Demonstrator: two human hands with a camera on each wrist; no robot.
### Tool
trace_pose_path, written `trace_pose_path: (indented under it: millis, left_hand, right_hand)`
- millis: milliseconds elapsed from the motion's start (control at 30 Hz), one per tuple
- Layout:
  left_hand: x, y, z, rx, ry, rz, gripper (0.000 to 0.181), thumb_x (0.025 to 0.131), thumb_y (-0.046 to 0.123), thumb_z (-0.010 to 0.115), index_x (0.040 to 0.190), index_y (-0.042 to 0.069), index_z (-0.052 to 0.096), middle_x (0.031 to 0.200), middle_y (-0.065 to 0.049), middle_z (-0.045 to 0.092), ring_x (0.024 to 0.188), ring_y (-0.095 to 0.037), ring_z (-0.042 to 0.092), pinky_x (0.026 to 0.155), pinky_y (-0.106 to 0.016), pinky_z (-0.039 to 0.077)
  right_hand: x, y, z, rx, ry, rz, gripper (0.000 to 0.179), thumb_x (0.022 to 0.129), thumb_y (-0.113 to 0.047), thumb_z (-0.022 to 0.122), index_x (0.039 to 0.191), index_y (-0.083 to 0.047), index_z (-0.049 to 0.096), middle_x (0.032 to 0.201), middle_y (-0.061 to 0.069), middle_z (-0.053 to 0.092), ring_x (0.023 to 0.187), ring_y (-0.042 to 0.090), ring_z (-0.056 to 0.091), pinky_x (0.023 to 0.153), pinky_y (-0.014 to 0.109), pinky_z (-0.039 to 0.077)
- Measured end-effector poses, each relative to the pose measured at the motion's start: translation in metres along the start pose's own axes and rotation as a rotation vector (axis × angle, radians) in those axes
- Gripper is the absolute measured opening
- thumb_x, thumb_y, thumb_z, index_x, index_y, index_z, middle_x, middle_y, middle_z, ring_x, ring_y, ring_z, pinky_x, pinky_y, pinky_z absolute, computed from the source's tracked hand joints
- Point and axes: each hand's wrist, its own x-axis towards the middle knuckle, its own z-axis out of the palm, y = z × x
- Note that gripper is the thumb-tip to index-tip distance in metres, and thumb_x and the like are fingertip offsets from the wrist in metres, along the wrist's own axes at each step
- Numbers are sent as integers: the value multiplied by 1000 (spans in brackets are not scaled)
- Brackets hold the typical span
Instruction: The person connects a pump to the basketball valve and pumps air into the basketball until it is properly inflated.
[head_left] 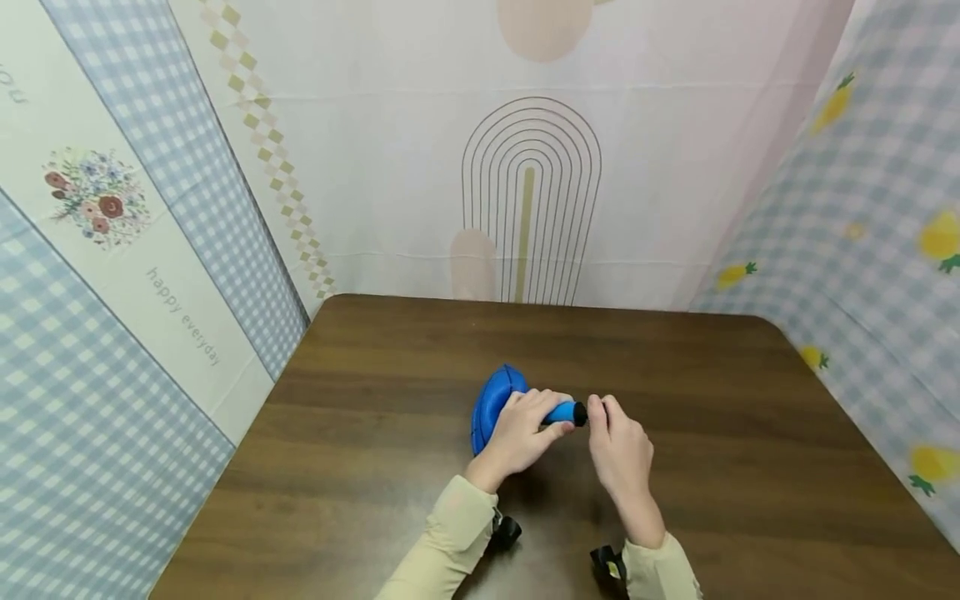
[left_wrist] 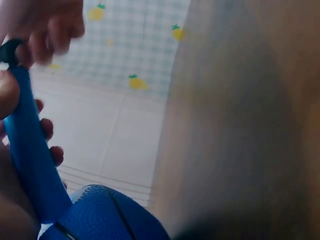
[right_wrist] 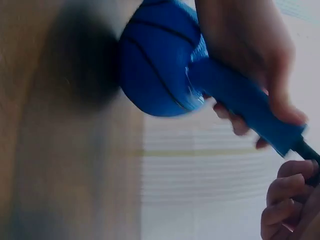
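Step, I'd judge: inflating; next stroke calls for a straight, steady push. Before me: table (head_left: pixel 337 467), brown. Blue ball (head_left: pixel 491 408), over its middle, nine o'clock of the fingers of the left hand (head_left: pixel 519 427). Blue pump (head_left: pixel 558 413), meeting the ball, clamped in those fingers. Black handle (left_wrist: pixel 9 52), at three o'clock, gripped by the right hand (head_left: pixel 622 454).

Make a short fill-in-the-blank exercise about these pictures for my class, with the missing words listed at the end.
1. The ball and the barrel of the pump are both coloured ____.
2. The person's ____ hand is wrapped round that barrel.
3. In the head view, the checked cloth on the right shows yellow fruits called ____.
4. The wooden table is coloured ____.

Missing words: blue; left; pineapples; brown.
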Motion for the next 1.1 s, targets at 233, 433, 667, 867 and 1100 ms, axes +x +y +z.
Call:
trace_pose_path:
  millis: [233, 433, 667, 867, 1100]
  left_hand:
    - [5, 3, 11, -54, 2, -2, 65, 93, 63, 24, 124, 19, 60, 116, 4, 67, 97, -13, 59, 85, -29, 41]
    - [12, 3, 9, 79, 15, 31, 55, 95, 59, 30, 123, 22, 60, 113, 7, 68, 97, -12, 58, 86, -30, 41]
    - [18, 2, 1, 133, 93, 39, 36, 91, 42, 61, 121, 23, 63, 107, 7, 68, 96, -12, 57, 89, -35, 40]
    - [17, 8, 13, 94, 58, -18, 37, 94, 40, 59, 124, 19, 62, 111, 4, 68, 96, -13, 58, 87, -33, 41]
    - [19, 9, 6, 127, 202, 54, 38, 87, 39, 68, 120, 23, 63, 105, 6, 68, 97, -13, 57, 93, -37, 40]
  right_hand:
    - [4, 7, 0, 52, 97, -6, 35, 100, -24, 43, 70, -6, 45, 51, 3, 36, 45, 15, 35, 44, 29, 25]
    - [13, 19, -3, 33, 37, -12, 39, 101, -26, 43, 65, -9, 47, 51, -3, 33, 46, 11, 31, 46, 28, 23]
    - [19, 22, -5, 121, 158, -26, 41, 98, -19, 43, 59, -8, 42, 47, 1, 42, 44, 2, 29, 45, 24, 21]
    - [21, 22, 10, 127, 40, -31, 37, 101, -22, 41, 67, -7, 43, 51, 0, 36, 44, 8, 29, 43, 26, 23]
    - [27, 29, -16, 120, 169, -137, 45, 97, -17, 48, 55, -10, 38, 46, -6, 28, 41, 2, 19, 43, 21, 15]
